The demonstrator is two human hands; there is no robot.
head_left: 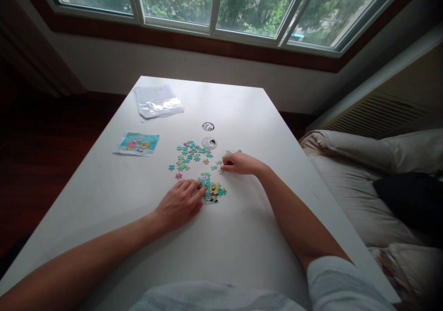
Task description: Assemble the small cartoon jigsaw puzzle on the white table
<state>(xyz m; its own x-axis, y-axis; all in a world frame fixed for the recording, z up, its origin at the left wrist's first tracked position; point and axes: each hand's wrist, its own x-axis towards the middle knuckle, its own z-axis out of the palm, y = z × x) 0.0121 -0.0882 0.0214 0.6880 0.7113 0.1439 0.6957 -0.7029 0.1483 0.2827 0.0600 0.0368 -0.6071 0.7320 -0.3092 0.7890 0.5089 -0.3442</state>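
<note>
A partly joined jigsaw puzzle (214, 190) with cartoon figures lies on the white table in front of me. My left hand (182, 200) rests flat at its left edge, fingers stretched out and fingertips touching or overlapping the pieces. Above and to the right of the puzzle, my right hand (240, 163) is closed, thumb and forefinger together among a few loose pieces. Whatever is in that pinch, if anything, is too small to make out. Loose puzzle pieces (191, 151), mostly teal with some pink and yellow, are scattered beyond my left hand.
A printed cartoon picture (138, 143) lies at the left of the white table (238, 112). Farther back is a clear plastic bag (159, 102) with papers. Two round disc-like items (209, 143) sit past the pieces. A sofa (346, 177) stands along the right side.
</note>
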